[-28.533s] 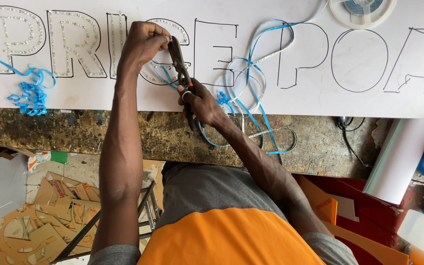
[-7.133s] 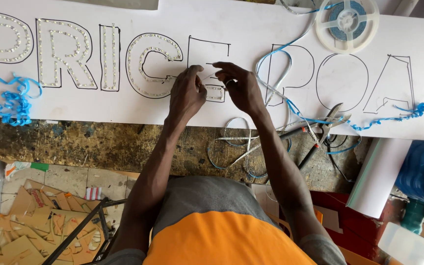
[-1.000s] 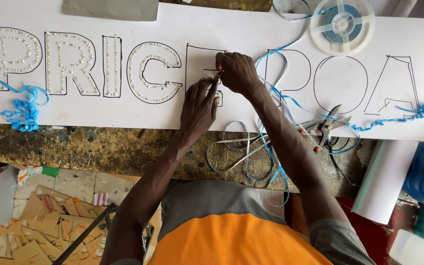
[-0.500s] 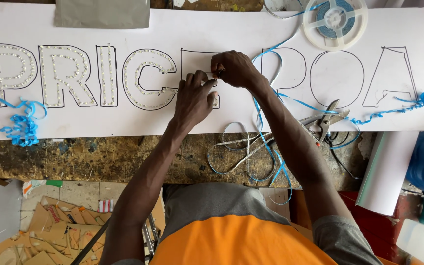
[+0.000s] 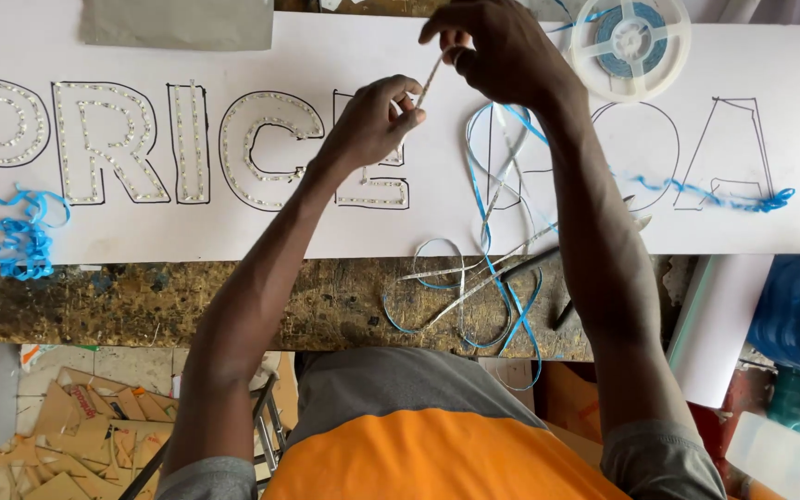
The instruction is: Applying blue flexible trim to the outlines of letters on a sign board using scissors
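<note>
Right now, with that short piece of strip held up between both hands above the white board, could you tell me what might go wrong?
1. The left hand and right hand pinch a thin LED strip piece in mid-air; it could kink or slip.
2. Loose blue backing ribbon loops under the right forearm and may snag or drag.
3. The strip reel sits by the right hand at the white sign board edge; a tug could pull it off.

Above a white sign board [image 5: 233, 236] lying on the counter [image 5: 141, 301], the left hand [image 5: 368, 125] and the right hand [image 5: 502, 51] each pinch one end of a short thin strip [image 5: 430, 79], stretched between their fingertips. Loose blue ribbon [image 5: 488, 222] curls below; a reel [image 5: 631, 42] sits beside the right hand.
</note>
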